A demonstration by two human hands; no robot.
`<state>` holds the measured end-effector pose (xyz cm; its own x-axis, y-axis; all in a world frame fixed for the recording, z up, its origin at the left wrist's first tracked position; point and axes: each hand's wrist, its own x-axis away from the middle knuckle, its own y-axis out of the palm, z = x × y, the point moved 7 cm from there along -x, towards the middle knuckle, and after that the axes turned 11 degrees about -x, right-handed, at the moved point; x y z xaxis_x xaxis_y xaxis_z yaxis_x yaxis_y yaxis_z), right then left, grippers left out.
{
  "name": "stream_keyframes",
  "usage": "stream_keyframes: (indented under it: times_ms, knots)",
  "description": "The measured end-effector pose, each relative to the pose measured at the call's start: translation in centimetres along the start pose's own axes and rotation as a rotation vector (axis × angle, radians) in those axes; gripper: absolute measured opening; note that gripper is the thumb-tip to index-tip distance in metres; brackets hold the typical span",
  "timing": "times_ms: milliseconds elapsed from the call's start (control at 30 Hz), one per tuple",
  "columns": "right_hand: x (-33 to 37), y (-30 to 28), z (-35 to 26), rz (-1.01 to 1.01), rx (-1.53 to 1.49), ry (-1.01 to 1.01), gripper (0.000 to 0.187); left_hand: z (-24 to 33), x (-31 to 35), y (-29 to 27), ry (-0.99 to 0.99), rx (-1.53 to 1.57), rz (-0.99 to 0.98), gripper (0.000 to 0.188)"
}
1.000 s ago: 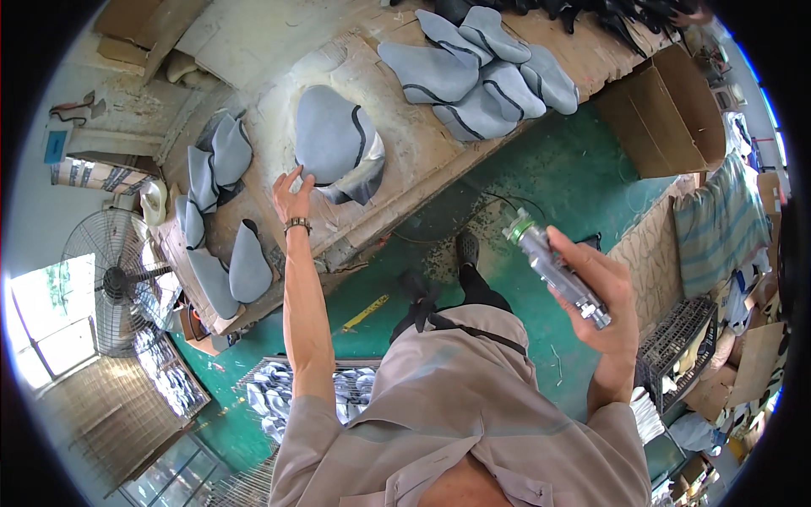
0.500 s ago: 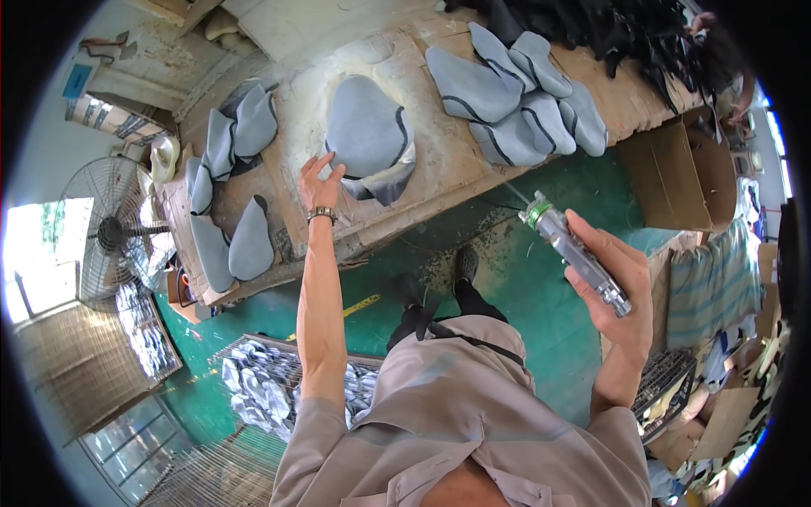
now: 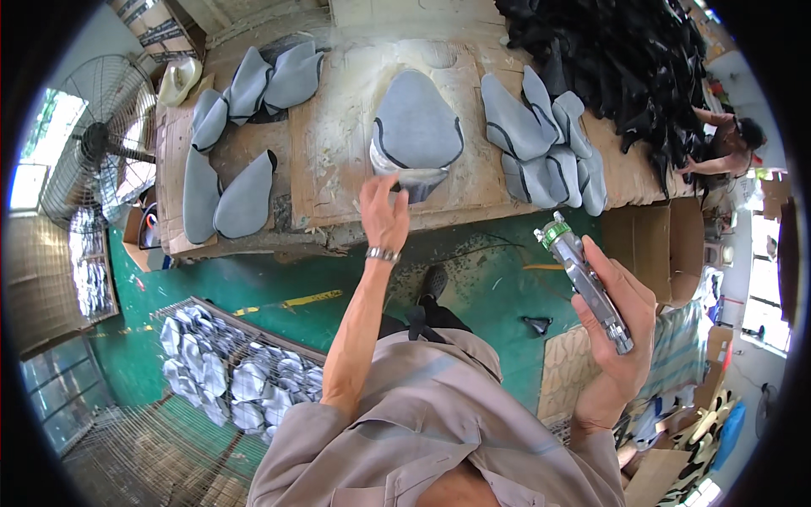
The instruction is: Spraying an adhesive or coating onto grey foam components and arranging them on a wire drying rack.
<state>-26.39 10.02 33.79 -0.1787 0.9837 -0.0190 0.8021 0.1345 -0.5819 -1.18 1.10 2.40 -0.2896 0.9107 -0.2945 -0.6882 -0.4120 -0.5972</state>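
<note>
A grey, rounded cover-like piece with black edging (image 3: 418,122) lies on the pale-dusted middle of the workbench, its wide end toward me. Beneath that end a whitish layer and a shiny dark-grey flap (image 3: 427,188) show. My left hand (image 3: 384,215) is at the flap's left side, fingers a little blurred and parted, apparently touching the edge. Out over the floor, right of the bench's front edge, my right hand (image 3: 623,317) is wrapped round a metal spray gun (image 3: 585,275) with a green ring near its nozzle. The nozzle points up and left toward the bench.
Similar grey pieces (image 3: 243,198) lie at the bench's left, more (image 3: 528,127) at its right. A black heap (image 3: 591,59) covers the far right, where another person (image 3: 731,144) works. A cage fan (image 3: 97,139) stands left; a cardboard box (image 3: 650,245) stands right; a loaded rack (image 3: 228,363) is behind-left.
My view has shifted. The grey piece now has its wide end facing me, and my left hand has gone from its left edge to its near end. My right hand still holds the spray gun.
</note>
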Motion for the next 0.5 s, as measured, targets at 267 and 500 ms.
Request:
stream_keyframes:
  times_ms: [267,500]
  knots:
    - [-2.5,5.6,-4.5,-0.115,0.157,-0.042,0.052,-21.0,14.2,-4.3,-0.230,-0.110,-0.456,0.023]
    - [-2.9,11.5,-10.4,-0.135,0.284,-0.102,0.058,-40.5,30.3,-7.5,-0.659,-0.423,-0.679,0.024]
